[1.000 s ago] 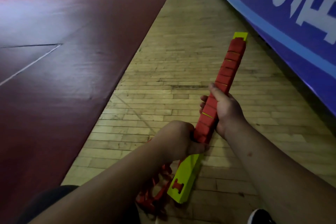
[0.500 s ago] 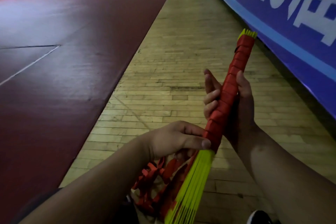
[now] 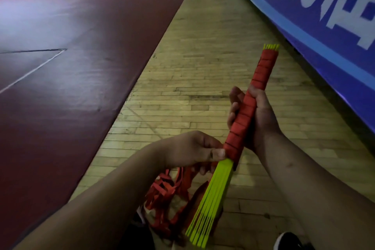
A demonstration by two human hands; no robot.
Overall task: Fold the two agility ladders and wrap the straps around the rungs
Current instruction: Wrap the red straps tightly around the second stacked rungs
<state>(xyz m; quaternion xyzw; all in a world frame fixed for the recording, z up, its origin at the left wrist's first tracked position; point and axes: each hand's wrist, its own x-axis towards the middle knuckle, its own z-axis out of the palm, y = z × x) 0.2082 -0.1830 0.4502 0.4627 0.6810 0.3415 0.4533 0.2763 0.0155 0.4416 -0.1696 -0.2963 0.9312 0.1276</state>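
— What are the hands doing?
— The right hand point(image 3: 260, 115) is curled round the middle of the rung bundle point(image 3: 213, 199). The left hand point(image 3: 192, 152) pinches the red strap point(image 3: 265, 67) at its lowest winding.
— Where's the bundle?
— Held tilted above the wooden floor point(image 3: 203, 67), near the floor's edge along the blue banner point(image 3: 304, 26). Loose strap point(image 3: 168, 193) is bunched below the left hand.

- My left hand point(image 3: 192, 152), lower centre of the frame, pinches the wrapped rungs point(image 3: 265, 67) with thumb and curled fingers
- My right hand point(image 3: 263, 115), right of centre, curls round them higher up
- Forearms enter from the bottom corners
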